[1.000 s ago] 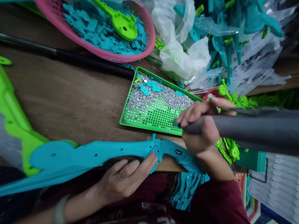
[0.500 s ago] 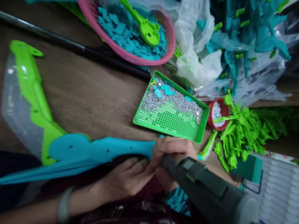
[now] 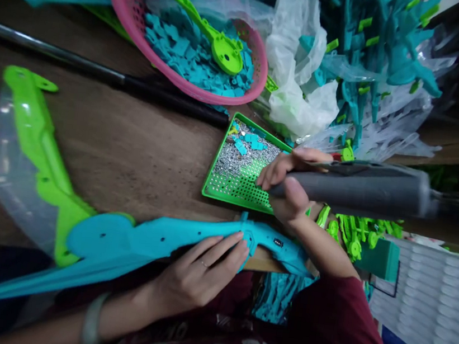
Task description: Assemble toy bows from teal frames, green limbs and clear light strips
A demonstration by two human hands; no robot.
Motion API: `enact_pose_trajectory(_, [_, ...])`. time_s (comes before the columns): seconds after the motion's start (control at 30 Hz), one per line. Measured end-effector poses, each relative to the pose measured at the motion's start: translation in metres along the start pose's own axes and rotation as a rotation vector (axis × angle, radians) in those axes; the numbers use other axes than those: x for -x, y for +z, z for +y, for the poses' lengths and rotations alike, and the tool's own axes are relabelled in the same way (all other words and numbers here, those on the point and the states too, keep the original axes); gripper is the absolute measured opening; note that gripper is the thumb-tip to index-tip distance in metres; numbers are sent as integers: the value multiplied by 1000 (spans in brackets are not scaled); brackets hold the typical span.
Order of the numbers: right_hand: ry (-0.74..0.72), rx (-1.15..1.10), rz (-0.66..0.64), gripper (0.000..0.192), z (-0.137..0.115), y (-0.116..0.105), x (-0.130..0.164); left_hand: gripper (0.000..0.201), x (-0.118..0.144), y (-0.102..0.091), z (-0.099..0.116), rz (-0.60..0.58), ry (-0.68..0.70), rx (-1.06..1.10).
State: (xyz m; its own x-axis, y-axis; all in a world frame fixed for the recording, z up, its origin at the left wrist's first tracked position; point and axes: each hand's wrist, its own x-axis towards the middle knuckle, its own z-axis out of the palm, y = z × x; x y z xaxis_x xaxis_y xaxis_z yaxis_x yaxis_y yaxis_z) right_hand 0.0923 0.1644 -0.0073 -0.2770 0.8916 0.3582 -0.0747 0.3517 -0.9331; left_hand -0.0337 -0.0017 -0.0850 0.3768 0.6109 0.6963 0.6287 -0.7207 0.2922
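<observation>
1. Bare wooden table [image 3: 130,153] lies open at 9 o'clock of the green tray [image 3: 227,191].
2. Right hand [image 3: 291,186], wrapped around the grey screwdriver [image 3: 358,186], hovers over the tray.
3. Left hand [image 3: 199,272], fingers flat, presses the teal plastic part [image 3: 153,238] at the table's near edge, 6 o'clock of the tray.

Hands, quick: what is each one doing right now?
Left hand: open, fingers resting flat on the teal plastic piece.
Right hand: closed around the grey power tool, over the green tray.
</observation>
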Motion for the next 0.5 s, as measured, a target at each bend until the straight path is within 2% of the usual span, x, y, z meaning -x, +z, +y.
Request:
enact_pose_trajectory(0.07, [-98,-58,85,36,19,3,-5,32,0,0,0,-11,2,-18])
enact_pose_trajectory(0.17, [-150,-77,71,32,30,5,-3,31,1,1,0,-2,6,-20])
enact_pose_trajectory(0.27, [-90,-16,80,32,28,4,1,29,1,1,-1,12,-3,-7])
enact_pose_trajectory(0.33, [-35,28,109,38,29,4,2,30,1,1,-2,3,6,-13])
enact_pose_trajectory(0.43, [35,49,124,46,31,6,-3,34,0,-2,-3,-38,10,-9])
enact_pose_trajectory(0.5, [62,50,153,49,23,6,-6,34,-1,-4,-3,-70,-11,5])
